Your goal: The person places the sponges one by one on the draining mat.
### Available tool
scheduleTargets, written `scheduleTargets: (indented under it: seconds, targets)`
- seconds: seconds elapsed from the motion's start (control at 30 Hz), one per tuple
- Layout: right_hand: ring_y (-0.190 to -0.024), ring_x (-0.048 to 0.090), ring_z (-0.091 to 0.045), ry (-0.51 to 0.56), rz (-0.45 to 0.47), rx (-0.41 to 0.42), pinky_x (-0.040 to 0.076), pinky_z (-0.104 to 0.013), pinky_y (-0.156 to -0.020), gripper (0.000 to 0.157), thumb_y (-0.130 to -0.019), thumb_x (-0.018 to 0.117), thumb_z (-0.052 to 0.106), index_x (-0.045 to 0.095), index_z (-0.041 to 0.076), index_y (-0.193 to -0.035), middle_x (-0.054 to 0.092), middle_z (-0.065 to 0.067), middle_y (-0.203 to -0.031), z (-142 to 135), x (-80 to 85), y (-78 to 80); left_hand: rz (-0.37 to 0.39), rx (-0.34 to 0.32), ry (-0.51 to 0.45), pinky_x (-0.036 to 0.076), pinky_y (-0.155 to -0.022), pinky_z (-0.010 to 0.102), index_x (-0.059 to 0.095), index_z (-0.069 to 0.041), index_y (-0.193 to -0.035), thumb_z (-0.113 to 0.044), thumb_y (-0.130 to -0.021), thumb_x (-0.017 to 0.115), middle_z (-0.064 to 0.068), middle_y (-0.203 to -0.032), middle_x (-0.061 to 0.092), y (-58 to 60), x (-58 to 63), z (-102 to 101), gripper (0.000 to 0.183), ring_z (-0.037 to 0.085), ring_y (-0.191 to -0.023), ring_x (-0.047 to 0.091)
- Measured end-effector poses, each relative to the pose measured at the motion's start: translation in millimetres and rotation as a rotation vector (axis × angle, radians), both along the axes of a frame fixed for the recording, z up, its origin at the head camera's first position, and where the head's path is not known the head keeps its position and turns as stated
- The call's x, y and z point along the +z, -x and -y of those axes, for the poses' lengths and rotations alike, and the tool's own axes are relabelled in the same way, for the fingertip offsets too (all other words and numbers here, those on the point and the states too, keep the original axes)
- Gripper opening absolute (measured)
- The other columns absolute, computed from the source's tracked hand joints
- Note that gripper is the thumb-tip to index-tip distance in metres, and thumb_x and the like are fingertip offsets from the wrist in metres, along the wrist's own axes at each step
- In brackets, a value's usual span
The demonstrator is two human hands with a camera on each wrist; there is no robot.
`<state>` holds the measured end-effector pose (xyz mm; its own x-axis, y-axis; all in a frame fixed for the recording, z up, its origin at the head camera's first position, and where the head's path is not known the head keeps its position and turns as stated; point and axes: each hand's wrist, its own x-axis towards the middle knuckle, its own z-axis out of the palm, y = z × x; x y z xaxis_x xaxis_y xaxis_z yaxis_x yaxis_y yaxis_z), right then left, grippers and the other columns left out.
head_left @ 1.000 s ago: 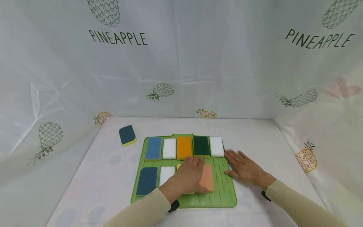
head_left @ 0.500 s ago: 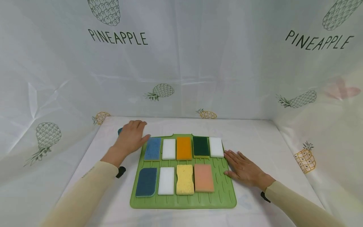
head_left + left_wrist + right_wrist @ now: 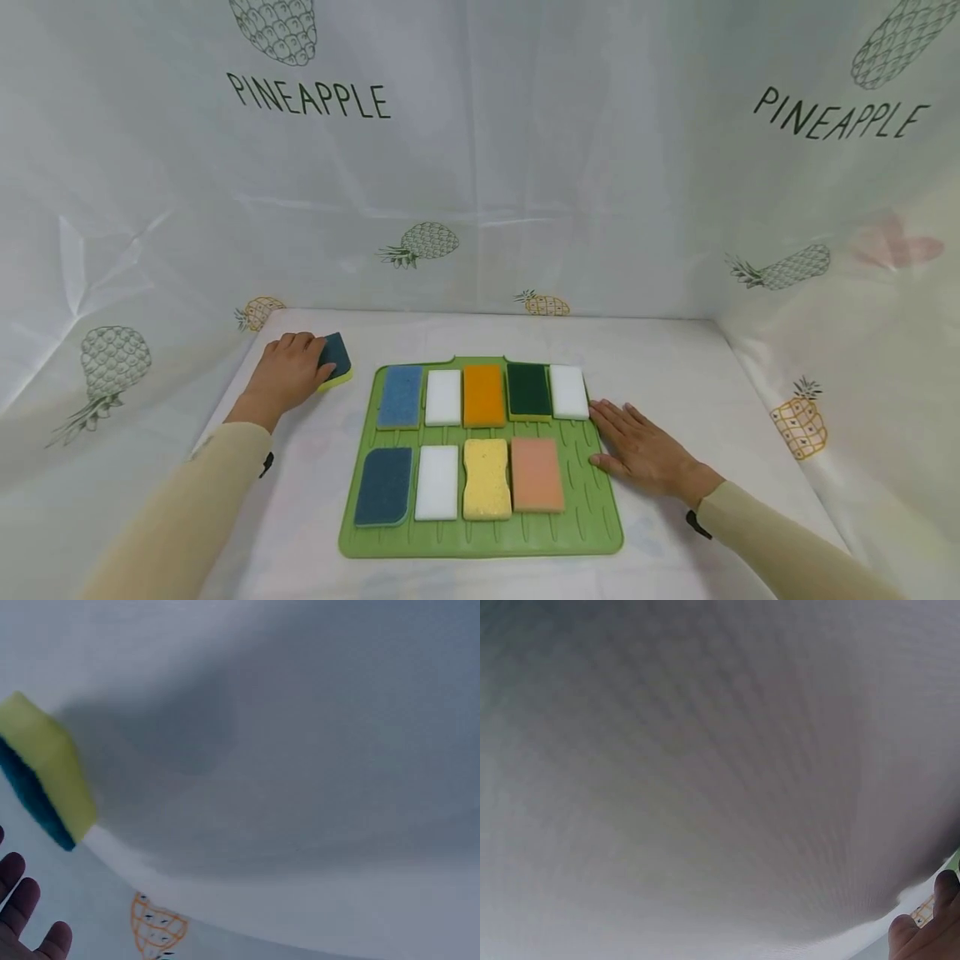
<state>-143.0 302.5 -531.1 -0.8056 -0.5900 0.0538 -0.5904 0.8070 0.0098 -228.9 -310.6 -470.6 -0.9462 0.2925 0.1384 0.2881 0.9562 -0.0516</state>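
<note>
At the back left lies a blue-topped yellow sponge (image 3: pixel 341 353). My left hand (image 3: pixel 287 368) hovers at its left side, covering part of it in the head view. In the left wrist view the fingers (image 3: pixel 21 907) are spread apart from the sponge (image 3: pixel 56 769), with a gap between them. My right hand (image 3: pixel 647 450) rests flat beside the right edge of the green ridged mat (image 3: pixel 592 508), fingertips at its rim. In the right wrist view only a few fingertips (image 3: pixel 930 930) show at the corner.
Two rows of sponges lie on the mat: a light blue one (image 3: pixel 401 397), an orange one (image 3: pixel 483 396), a dark green one (image 3: pixel 528 390), a wavy yellow one (image 3: pixel 487 481), a peach one (image 3: pixel 537 475), and several others. A pineapple-print curtain (image 3: pixel 585 167) rises behind the table.
My left hand has left the yellow wavy sponge on the mat and moved back and left to the loose blue-topped sponge. My right hand has stayed put.
</note>
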Motion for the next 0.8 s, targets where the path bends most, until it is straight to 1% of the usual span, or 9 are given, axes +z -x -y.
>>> scheduleTargets:
  seconds: [0.1,0.2,0.27,0.4,0.5,0.63,0.8]
  targets:
    - [-0.149,0.025,-0.026,-0.007,0.022,-0.008,0.023,-0.051,-0.119,0.081,-0.098,0.038,0.063,0.023,0.010,-0.156,0.024,-0.007,-0.162,-0.5,-0.7,0.2,0.001,0.022,0.020,0.037,-0.099,0.065,0.046,0.002,-0.136,-0.040,-0.096,0.059,0.026,-0.134,0.048,0.4,-8.2,4.0,0.059,0.047,-0.124,0.042]
    - [-0.150,0.024,-0.025,-0.010,0.032,-0.014,0.021,-0.051,-0.120,0.081,-0.098,0.036,0.064,0.021,0.010,-0.157,0.023,-0.007,-0.163,-0.8,-1.2,0.4,-0.005,0.045,0.024,0.037,-0.098,0.065,0.044,0.003,-0.137,-0.041,-0.095,0.061,0.027,-0.135,0.045,1.1,-12.0,5.9,0.063,0.048,-0.124,0.041]
    - [-0.149,0.025,-0.027,-0.006,0.022,-0.009,0.022,-0.051,-0.119,0.081,-0.098,0.037,0.063,0.023,0.009,-0.156,0.024,-0.008,-0.162,-0.9,-1.2,0.3,-0.011,0.050,0.015,0.037,-0.098,0.065,0.041,0.003,-0.139,-0.042,-0.094,0.063,0.028,-0.135,0.044,1.2,-11.5,5.2,0.067,0.048,-0.124,0.040]
    - [-0.147,0.029,-0.029,0.000,-0.003,0.006,0.026,-0.052,-0.117,0.081,-0.097,0.041,0.062,0.027,0.007,-0.155,0.027,-0.010,-0.161,-1.0,-0.6,0.1,-0.021,0.051,-0.011,0.033,-0.103,0.065,0.032,0.006,-0.145,-0.044,-0.092,0.065,0.029,-0.140,0.038,-0.3,-8.6,3.2,0.080,0.048,-0.128,0.036]
    - [-0.148,0.028,-0.029,-0.004,-0.003,0.008,0.025,-0.052,-0.118,0.081,-0.097,0.042,0.061,0.026,0.007,-0.155,0.026,-0.010,-0.161,-1.0,0.8,-0.1,-0.025,0.047,-0.029,0.030,-0.108,0.065,0.028,0.008,-0.147,-0.046,-0.091,0.066,0.029,-0.144,0.035,-2.8,-7.1,2.2,0.086,0.048,-0.132,0.034]
    - [-0.149,0.026,-0.027,-0.022,0.010,0.002,0.023,-0.051,-0.120,0.081,-0.098,0.040,0.062,0.024,0.008,-0.156,0.024,-0.009,-0.162,-0.7,2.3,-0.5,-0.015,0.039,-0.047,0.028,-0.110,0.064,0.025,0.011,-0.148,-0.045,-0.092,0.065,0.030,-0.146,0.034,-6.5,-7.3,1.7,0.089,0.048,-0.133,0.033]
    - [-0.148,0.027,-0.028,-0.022,0.005,0.003,0.025,-0.052,-0.118,0.081,-0.097,0.040,0.062,0.025,0.008,-0.155,0.025,-0.009,-0.162,-0.8,0.4,0.2,-0.026,0.038,-0.064,0.027,-0.110,0.064,0.026,0.012,-0.147,-0.045,-0.090,0.066,0.031,-0.143,0.037,-7.5,-9.9,0.4,0.090,0.048,-0.131,0.034]
